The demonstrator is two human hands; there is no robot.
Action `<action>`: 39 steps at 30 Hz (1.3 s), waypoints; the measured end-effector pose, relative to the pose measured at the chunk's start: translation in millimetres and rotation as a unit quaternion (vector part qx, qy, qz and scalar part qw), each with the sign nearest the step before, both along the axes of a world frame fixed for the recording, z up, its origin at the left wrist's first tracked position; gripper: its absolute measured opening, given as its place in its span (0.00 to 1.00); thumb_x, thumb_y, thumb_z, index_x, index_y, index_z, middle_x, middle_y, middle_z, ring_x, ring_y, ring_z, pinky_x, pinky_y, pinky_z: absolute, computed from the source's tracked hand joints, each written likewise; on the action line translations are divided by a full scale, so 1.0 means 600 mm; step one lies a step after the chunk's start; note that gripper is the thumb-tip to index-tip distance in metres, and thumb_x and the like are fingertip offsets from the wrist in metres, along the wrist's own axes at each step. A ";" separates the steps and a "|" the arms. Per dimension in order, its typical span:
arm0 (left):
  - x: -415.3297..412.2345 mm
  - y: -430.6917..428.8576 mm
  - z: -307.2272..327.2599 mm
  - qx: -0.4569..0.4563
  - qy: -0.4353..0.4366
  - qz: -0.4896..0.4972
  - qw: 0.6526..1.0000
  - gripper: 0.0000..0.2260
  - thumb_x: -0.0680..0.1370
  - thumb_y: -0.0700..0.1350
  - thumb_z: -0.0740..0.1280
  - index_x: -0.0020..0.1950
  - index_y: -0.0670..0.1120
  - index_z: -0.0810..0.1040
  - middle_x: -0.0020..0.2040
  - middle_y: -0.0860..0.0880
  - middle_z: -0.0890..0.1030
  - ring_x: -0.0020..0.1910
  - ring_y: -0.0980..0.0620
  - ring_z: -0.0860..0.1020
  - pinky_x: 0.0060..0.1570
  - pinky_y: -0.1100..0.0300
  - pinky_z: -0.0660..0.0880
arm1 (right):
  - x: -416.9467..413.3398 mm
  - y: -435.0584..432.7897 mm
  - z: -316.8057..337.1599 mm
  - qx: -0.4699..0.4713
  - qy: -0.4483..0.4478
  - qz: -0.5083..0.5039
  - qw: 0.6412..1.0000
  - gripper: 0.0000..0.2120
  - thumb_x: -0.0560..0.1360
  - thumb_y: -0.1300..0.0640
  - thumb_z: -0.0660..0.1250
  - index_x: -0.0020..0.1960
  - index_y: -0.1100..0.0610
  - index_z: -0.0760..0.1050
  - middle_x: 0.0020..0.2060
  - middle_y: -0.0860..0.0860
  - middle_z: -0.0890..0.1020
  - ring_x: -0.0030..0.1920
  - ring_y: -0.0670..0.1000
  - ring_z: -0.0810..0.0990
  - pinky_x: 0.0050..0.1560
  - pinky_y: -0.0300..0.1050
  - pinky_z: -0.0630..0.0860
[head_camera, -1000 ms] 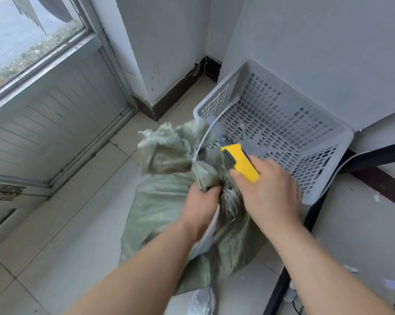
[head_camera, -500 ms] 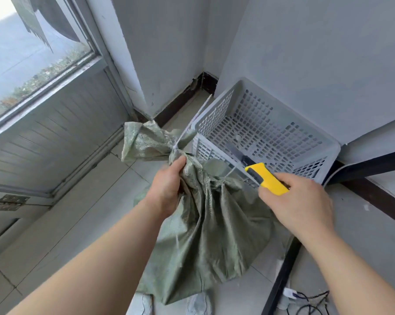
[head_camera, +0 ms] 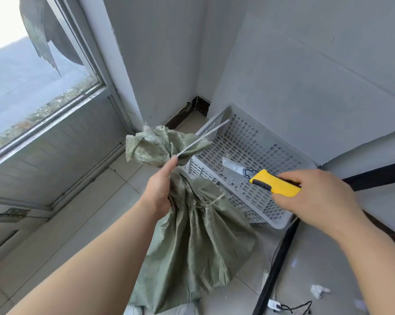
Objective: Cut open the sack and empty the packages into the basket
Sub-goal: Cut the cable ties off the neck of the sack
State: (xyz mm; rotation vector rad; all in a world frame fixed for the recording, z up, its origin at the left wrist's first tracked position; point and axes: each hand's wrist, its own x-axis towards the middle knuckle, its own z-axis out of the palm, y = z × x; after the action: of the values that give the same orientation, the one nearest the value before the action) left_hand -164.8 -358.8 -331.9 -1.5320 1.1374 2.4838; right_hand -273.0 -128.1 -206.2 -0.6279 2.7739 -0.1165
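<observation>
Head view — left hand (head_camera: 160, 192) gripping sack (head_camera: 192, 242) neck, right hand (head_camera: 314, 198) w/ knife (head_camera: 267, 180)

green woven sack (head_camera: 192, 242) hangs tied shut beside empty grey perforated basket (head_camera: 255, 155).

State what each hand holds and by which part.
Left hand: grip closed around the gathered neck of the green woven sack, below its tie. Right hand: yellow-handled utility knife, held by the handle, blade over the grey plastic basket.
</observation>
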 end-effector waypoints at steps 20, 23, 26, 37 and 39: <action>-0.007 0.015 -0.003 -0.029 -0.018 -0.008 0.999 0.15 0.80 0.48 0.60 0.52 0.38 0.80 0.43 0.41 0.85 0.41 0.44 0.84 0.48 0.49 0.81 | 0.062 -0.038 -0.069 -0.212 -0.166 -0.095 0.959 0.11 0.65 0.50 0.70 0.36 0.59 0.76 0.23 0.52 0.67 0.26 0.49 0.63 0.30 0.44 0.61; -0.007 0.017 0.006 0.012 0.013 -0.007 1.000 0.14 0.81 0.47 0.60 0.51 0.38 0.81 0.45 0.41 0.85 0.41 0.45 0.84 0.47 0.52 0.80 | 0.069 -0.044 -0.072 -0.182 -0.148 -0.062 0.970 0.12 0.64 0.47 0.69 0.39 0.55 0.78 0.28 0.56 0.76 0.28 0.55 0.72 0.30 0.49 0.72; -0.010 0.020 0.011 0.007 0.029 -0.024 0.999 0.14 0.80 0.47 0.63 0.53 0.37 0.80 0.50 0.38 0.84 0.45 0.42 0.83 0.49 0.49 0.81 | 0.074 -0.055 -0.069 -0.196 -0.121 -0.050 0.972 0.11 0.67 0.47 0.69 0.42 0.54 0.80 0.32 0.54 0.80 0.35 0.55 0.77 0.38 0.52 0.76; -0.005 0.049 0.020 -0.173 0.056 0.012 0.983 0.11 0.74 0.38 0.71 0.35 0.49 0.75 0.33 0.45 0.80 0.35 0.45 0.77 0.39 0.50 0.75 | 0.051 -0.128 -0.140 -0.250 -0.131 -0.154 0.947 0.17 0.69 0.38 0.64 0.54 0.45 0.77 0.37 0.47 0.81 0.41 0.53 0.79 0.47 0.54 0.76; -0.004 0.048 0.022 -0.176 0.075 -0.009 0.982 0.08 0.76 0.36 0.68 0.44 0.49 0.82 0.38 0.46 0.84 0.36 0.49 0.80 0.42 0.56 0.79 | 0.049 -0.130 -0.144 -0.249 -0.140 -0.166 0.944 0.14 0.70 0.40 0.66 0.49 0.49 0.78 0.31 0.49 0.78 0.35 0.54 0.77 0.42 0.52 0.74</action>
State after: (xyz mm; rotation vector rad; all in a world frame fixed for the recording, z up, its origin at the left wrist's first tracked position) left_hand -167.3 -330.2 -318.4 -1.4079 1.6824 2.5254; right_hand -243.5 -206.1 -292.8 -0.2129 2.5410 -0.9261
